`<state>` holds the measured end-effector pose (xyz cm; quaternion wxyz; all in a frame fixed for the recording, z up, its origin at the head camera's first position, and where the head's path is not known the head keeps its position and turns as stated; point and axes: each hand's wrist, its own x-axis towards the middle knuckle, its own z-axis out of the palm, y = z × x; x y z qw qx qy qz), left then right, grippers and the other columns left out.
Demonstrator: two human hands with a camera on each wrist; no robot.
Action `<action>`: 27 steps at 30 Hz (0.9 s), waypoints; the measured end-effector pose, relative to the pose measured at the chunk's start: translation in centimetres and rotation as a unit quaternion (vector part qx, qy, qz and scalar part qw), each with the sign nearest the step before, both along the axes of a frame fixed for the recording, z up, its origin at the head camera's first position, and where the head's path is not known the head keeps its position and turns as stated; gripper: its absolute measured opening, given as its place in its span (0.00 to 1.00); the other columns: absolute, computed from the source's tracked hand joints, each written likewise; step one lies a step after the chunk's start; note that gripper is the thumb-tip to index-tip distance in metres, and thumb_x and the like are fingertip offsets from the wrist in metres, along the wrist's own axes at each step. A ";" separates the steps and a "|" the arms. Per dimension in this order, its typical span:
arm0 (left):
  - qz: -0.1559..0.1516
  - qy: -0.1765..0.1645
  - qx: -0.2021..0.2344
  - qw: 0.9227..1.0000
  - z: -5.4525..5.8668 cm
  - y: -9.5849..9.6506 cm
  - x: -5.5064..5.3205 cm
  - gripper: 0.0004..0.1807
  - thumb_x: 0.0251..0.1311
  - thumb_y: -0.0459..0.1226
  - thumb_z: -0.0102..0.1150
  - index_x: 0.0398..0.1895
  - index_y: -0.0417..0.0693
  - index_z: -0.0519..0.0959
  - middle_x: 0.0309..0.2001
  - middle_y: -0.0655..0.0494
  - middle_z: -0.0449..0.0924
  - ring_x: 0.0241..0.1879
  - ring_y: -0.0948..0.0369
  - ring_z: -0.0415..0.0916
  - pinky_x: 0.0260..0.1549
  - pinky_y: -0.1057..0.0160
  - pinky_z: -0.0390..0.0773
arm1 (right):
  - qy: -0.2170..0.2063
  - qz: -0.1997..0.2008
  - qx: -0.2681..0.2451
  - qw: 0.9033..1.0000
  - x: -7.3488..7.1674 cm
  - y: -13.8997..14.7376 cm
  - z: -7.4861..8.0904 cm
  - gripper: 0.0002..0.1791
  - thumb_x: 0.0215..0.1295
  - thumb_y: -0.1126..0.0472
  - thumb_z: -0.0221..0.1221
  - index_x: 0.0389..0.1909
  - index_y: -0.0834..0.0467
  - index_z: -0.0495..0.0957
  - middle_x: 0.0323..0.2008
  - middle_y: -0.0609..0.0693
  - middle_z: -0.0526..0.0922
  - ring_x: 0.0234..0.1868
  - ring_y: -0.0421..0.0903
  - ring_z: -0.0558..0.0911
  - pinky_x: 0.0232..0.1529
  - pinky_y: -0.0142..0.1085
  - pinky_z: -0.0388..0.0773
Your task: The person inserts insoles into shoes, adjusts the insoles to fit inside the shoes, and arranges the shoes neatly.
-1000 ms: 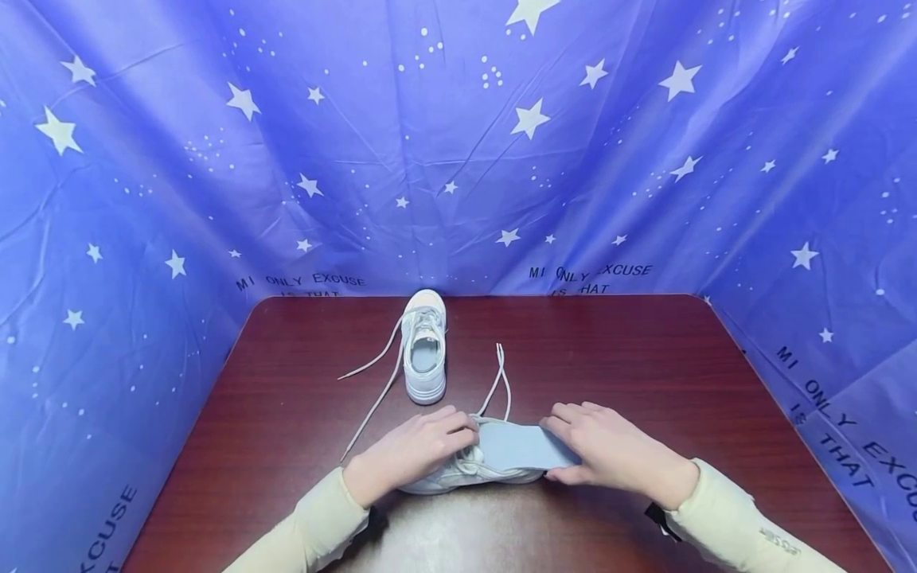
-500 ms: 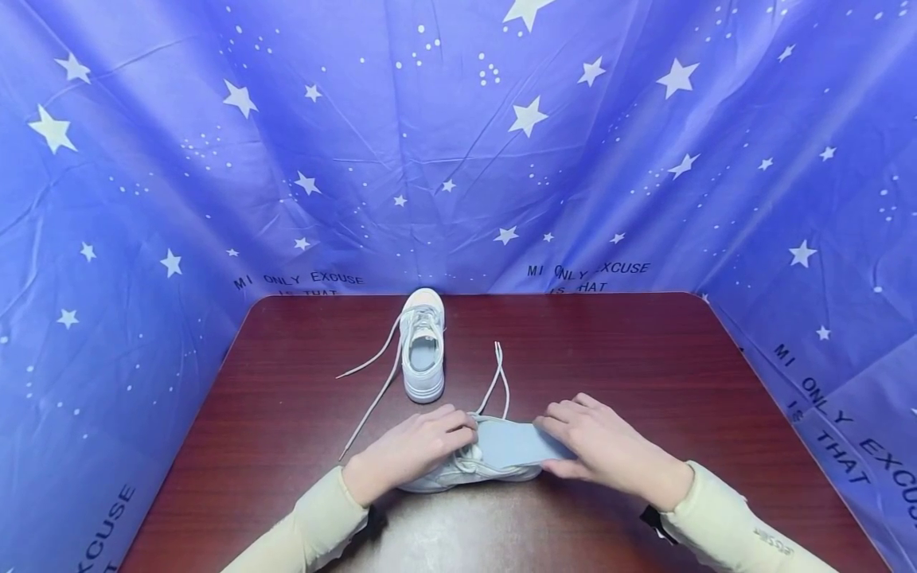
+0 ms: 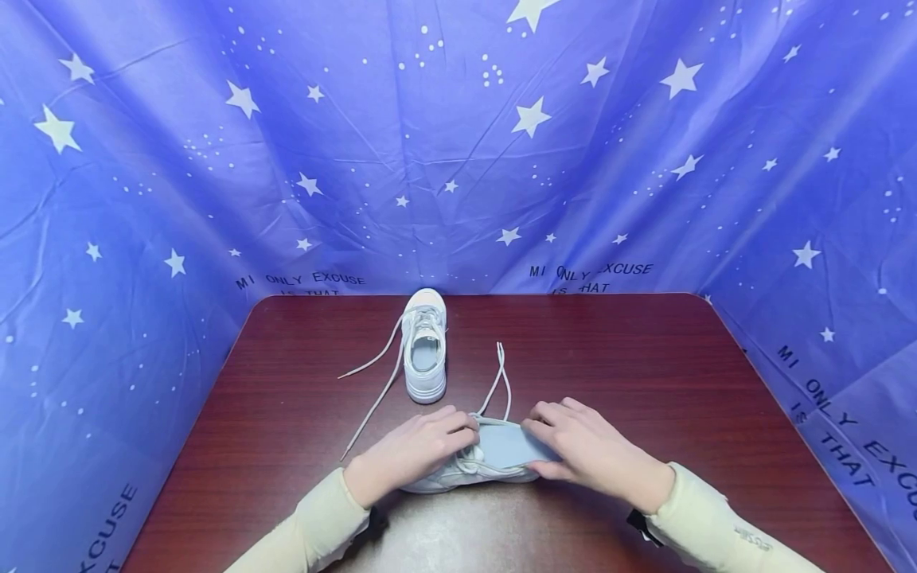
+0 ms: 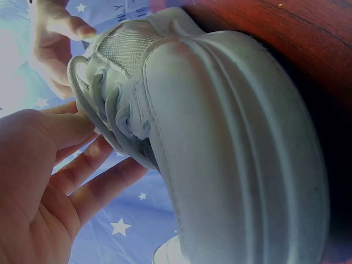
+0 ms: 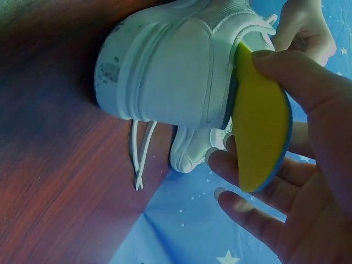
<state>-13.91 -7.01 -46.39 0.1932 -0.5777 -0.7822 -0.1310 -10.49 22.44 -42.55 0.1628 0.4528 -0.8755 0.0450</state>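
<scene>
A white sneaker (image 3: 438,480) lies crosswise near the front of the table, its toe to the left. My left hand (image 3: 423,442) grips it at the laces and tongue, thumb and fingertips at the opening in the left wrist view. My right hand (image 3: 583,446) pinches the heel end of a grey-blue insole (image 3: 505,444), whose yellow underside shows in the right wrist view. The insole's front part runs into the shoe and is hidden there; its heel end stands up above the shoe's heel collar.
A second white sneaker (image 3: 426,386) stands farther back, toe away, with a grey insole inside and loose laces (image 3: 376,412) trailing left. The near shoe's lace ends (image 3: 500,370) extend back over the table (image 3: 630,358). A blue star-patterned curtain (image 3: 458,143) surrounds the table.
My right hand has moved left with the insole, which now sits deeper in the shoe. The left hand has kept its place on the sneaker.
</scene>
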 end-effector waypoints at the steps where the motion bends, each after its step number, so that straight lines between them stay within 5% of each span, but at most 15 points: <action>1: 0.001 0.001 0.001 1.000 0.0 0.0 0.0 0.14 0.58 0.29 0.67 0.47 0.50 0.82 0.49 0.59 0.80 0.47 0.62 0.78 0.45 0.68 0.81 | 0.002 0.001 0.000 1.000 0.0 -0.1 -0.1 0.25 0.52 0.44 0.74 0.44 0.57 0.83 0.38 0.44 0.79 0.36 0.40 0.77 0.36 0.35 0.72; 12: 0.002 -0.012 0.013 1.000 -0.1 -0.2 0.0 0.13 0.59 0.29 0.67 0.47 0.49 0.82 0.49 0.58 0.80 0.46 0.61 0.78 0.45 0.67 0.81 | -0.021 -0.024 0.025 0.999 -0.2 -0.9 -0.5 0.29 0.54 0.41 0.74 0.49 0.58 0.83 0.39 0.45 0.79 0.38 0.42 0.77 0.37 0.36 0.73; 27: 0.001 -0.009 0.001 1.000 0.1 -0.6 -0.1 0.13 0.60 0.27 0.66 0.46 0.49 0.82 0.50 0.60 0.81 0.48 0.61 0.77 0.47 0.68 0.81 | -0.047 -0.035 0.029 0.998 -0.4 1.1 0.7 0.32 0.50 0.38 0.74 0.49 0.57 0.83 0.37 0.42 0.79 0.36 0.41 0.75 0.38 0.38 0.73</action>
